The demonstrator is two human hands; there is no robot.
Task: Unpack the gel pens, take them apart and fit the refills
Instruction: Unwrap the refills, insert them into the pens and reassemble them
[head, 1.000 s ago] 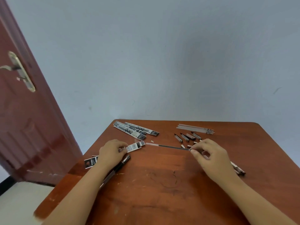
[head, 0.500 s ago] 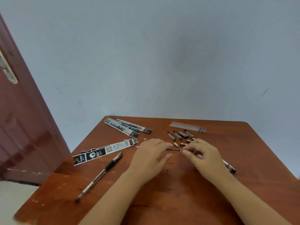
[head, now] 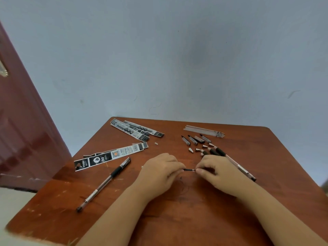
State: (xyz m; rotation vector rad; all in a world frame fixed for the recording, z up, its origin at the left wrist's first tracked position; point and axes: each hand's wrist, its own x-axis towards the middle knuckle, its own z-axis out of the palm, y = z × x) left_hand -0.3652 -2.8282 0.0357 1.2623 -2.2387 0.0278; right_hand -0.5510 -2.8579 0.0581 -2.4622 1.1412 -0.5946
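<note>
My left hand (head: 159,170) and my right hand (head: 215,170) meet over the middle of the brown table (head: 177,219). Between their fingertips shows a short dark piece of a thin refill (head: 189,169); both hands pinch it, and the rest of it is hidden under my fingers. A whole gel pen (head: 104,182) with a black grip lies slantwise at the left. Pen barrels with black grips (head: 232,161) lie behind my right hand. Caps (head: 193,139) and small metal tips (head: 204,147) sit further back. A bundle of pale refills (head: 204,130) lies at the far right.
Torn black-and-white pen packets lie at the left (head: 110,157) and at the far left corner (head: 136,131). A red-brown door (head: 23,130) stands left of the table. A grey wall rises right behind the table's far edge.
My left hand left the packet and pen at the left and came to the refill held by my right hand. Both hands now pinch it close together, covering most of its length.
</note>
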